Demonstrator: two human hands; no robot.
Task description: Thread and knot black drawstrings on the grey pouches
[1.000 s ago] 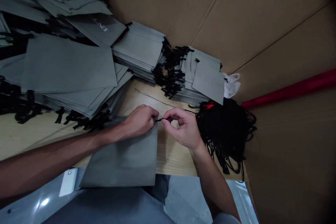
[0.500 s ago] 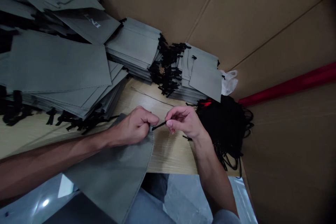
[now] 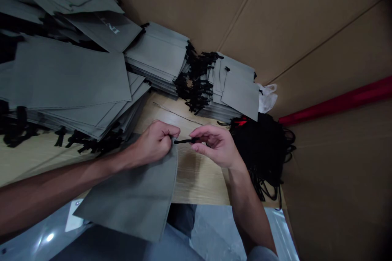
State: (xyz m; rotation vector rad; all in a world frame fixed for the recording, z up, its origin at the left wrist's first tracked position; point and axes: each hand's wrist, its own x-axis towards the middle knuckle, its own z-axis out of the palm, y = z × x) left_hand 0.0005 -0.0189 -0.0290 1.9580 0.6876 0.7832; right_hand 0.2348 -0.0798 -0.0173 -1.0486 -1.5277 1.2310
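My left hand (image 3: 155, 142) is closed in a fist on the top corner of a grey drawstring bag (image 3: 131, 202), which hangs down over the table's front edge toward my lap. A short black cord (image 3: 183, 141) sticks out of that corner to the right. At its far end is a dark knot, between the thumb and fingers of my right hand (image 3: 219, 143). The left fingertips are hidden inside the fist. Right of my right hand lies a heap of black cords (image 3: 260, 151) with a small red piece on it.
Piles of grey bags with black cord ends lie at the left (image 3: 70, 73), at the back middle (image 3: 162, 49) and at the back right (image 3: 240, 94). A white plastic bag (image 3: 268, 96) sits by a cardboard wall (image 3: 330, 49). A red strip (image 3: 337, 100) crosses that wall.
The cord between my hands now lies nearly level, and a knot shows at my right fingers. My left hand has shifted slightly up and left; the grey bag's lower edge has risen.
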